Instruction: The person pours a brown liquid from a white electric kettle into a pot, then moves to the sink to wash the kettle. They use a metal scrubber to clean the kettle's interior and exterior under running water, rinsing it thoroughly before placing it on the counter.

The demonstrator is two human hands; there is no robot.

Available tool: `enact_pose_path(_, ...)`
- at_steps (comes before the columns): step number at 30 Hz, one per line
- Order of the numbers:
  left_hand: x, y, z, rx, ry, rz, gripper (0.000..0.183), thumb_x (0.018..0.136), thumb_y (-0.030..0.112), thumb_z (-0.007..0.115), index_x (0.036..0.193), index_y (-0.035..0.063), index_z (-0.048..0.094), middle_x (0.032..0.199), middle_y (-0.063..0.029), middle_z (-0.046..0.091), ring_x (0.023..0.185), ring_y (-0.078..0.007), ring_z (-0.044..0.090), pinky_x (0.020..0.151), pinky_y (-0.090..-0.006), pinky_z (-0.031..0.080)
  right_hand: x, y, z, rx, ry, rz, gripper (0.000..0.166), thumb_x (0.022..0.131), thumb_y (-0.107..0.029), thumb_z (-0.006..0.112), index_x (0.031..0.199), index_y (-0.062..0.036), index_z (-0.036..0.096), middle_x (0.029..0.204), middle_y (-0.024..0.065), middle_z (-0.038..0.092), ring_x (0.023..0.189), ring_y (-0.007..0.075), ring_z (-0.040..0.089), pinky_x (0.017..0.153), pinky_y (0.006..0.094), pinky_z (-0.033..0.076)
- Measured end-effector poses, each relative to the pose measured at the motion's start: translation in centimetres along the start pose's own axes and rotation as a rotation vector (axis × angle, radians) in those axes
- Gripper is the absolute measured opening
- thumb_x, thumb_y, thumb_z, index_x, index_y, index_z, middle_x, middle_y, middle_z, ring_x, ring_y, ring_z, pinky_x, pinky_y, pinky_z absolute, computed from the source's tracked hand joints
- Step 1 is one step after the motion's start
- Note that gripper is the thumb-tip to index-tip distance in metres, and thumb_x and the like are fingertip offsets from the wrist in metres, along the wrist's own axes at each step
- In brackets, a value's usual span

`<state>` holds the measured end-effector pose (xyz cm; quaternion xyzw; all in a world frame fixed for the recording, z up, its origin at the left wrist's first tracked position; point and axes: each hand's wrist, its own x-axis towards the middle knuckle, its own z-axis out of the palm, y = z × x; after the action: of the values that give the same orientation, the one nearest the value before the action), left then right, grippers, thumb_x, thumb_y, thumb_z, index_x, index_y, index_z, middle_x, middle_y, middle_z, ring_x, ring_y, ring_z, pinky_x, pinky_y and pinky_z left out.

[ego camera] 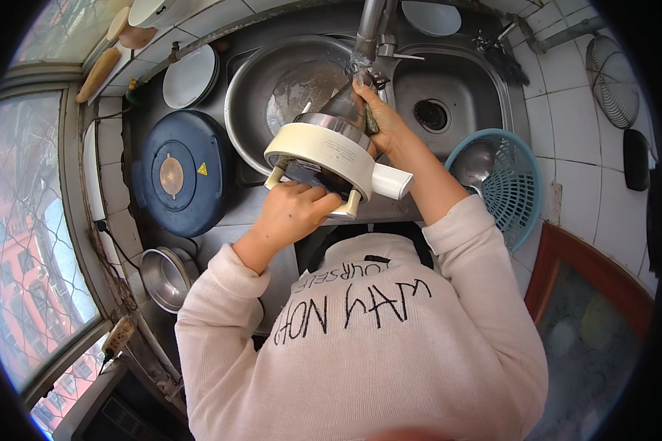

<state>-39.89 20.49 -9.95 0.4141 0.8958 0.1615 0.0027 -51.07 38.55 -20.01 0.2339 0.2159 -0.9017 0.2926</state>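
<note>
My left hand (297,212) grips the cream handle of a kitchen appliance's motor head (320,144), likely from a soymilk maker. The head is tilted, its tapered steel part pointing away from me beneath the tap (368,27). My right hand (386,118) presses a greenish scouring pad (371,121) against the side of that steel part. Its fingers are partly hidden behind the steel. Under the appliance, a large steel basin (240,110) with water in it sits in the left sink bowl.
To the right is the second sink bowl (469,91), with a blue plastic colander (535,182) holding a steel ladle (473,162) nearby. A dark blue appliance lid (212,182), stacked white plates (187,77) and a steel pot (163,278) stand at the left.
</note>
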Motion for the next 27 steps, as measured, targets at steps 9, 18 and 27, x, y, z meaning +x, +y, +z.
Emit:
enact_pose_path(9, 1.9, 0.1, -1.7, 0.18, -0.146, 0.229, 0.015, 0.066, 0.014, 0.059, 0.078, 0.0138, 0.05, 0.055, 0.0032, 0.045, 0.052, -0.0114, 0.054, 0.048, -0.0245, 0.043, -1.1, 0.3, 0.9, 0.012, 0.116, 0.065, 0.03, 0.08, -0.036, 0.062, 0.092, -0.0092, 0.058, 0.087, 0.0077, 0.062, 0.075, 0.0193, 0.061, 0.067, 0.0355, 0.054)
enact_pose_path(18, 0.7, 1.3, -0.7, -0.578, 0.124, -0.332, 0.025, 0.06, 0.003, 0.069, 0.082, 0.0065, 0.057, 0.067, -0.0026, 0.06, 0.052, -0.0188, 0.056, 0.05, -0.0278, 0.042, -1.4, -1.6, 0.4, -0.044, 0.04, -0.1, 0.049, 0.078, -0.048, 0.058, 0.106, -0.0076, 0.053, 0.102, 0.0096, 0.059, 0.092, 0.0232, 0.058, 0.08, 0.0385, 0.048)
enact_pose_path(27, 1.8, 2.6, -0.6, -1.825, 0.782, -0.939, 0.016, 0.081, 0.005, 0.055, 0.082, 0.0123, 0.041, 0.059, 0.0039, 0.039, 0.045, -0.0071, 0.036, 0.046, -0.023, 0.033, -0.2, -1.7, 0.0, 0.125, -0.103, -0.134, 0.051, 0.077, -0.044, 0.059, 0.111, -0.0075, 0.05, 0.104, 0.0122, 0.058, 0.095, 0.0265, 0.056, 0.086, 0.0416, 0.044)
